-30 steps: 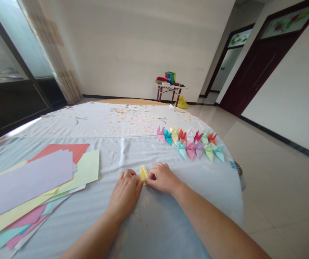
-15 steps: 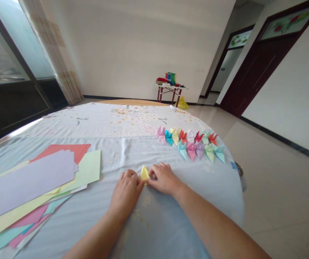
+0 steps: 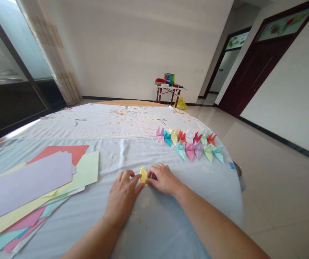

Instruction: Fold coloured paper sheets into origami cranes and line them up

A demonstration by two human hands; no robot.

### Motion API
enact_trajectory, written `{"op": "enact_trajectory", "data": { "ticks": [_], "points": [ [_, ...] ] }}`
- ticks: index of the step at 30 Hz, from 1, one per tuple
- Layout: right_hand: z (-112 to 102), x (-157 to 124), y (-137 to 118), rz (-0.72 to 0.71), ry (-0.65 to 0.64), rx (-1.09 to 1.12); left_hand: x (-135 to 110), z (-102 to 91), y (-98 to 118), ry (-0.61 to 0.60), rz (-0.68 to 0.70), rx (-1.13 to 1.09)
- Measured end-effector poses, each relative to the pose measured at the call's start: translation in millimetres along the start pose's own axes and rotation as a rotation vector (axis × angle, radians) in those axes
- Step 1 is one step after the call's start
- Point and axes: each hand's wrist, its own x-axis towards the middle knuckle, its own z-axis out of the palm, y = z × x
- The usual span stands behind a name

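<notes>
A small folded yellow paper piece [image 3: 143, 175] lies on the pale blue tablecloth [image 3: 154, 223] between my two hands. My left hand [image 3: 122, 196] rests on the cloth with its fingers stretched forward, the index and thumb touching the paper's left side. My right hand [image 3: 163, 178] is curled, its fingertips pinching the paper's right edge. Two rows of several finished paper cranes [image 3: 191, 142] in many colours stand beyond my right hand.
A loose stack of coloured paper sheets [image 3: 32, 183] covers the table's left side. The round table's edge [image 3: 238, 187] drops off to a tiled floor on the right. A small red-legged table [image 3: 169, 90] with things on it stands by the far wall.
My left hand's fingers have uncurled and stretched out toward the yellow paper. My right hand stays pinched on it. The view shifted slightly.
</notes>
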Motion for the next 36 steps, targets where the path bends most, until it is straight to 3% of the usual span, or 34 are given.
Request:
{"op": "enact_trajectory", "data": {
  "ticks": [7,19,36],
  "points": [
    [4.1,2.4,3.9,0.037,0.036,0.046,-0.9,-0.9,3.7,-0.082,0.155,0.035],
    [8.9,5.6,-2.2,0.103,0.121,-0.015,-1.0,1.5,2.0,-0.117,0.144,-0.018],
    [12.3,7.2,-4.0,0.132,0.095,-0.102,-0.9,0.7,3.4,-0.093,0.116,0.018]
  ]
}}
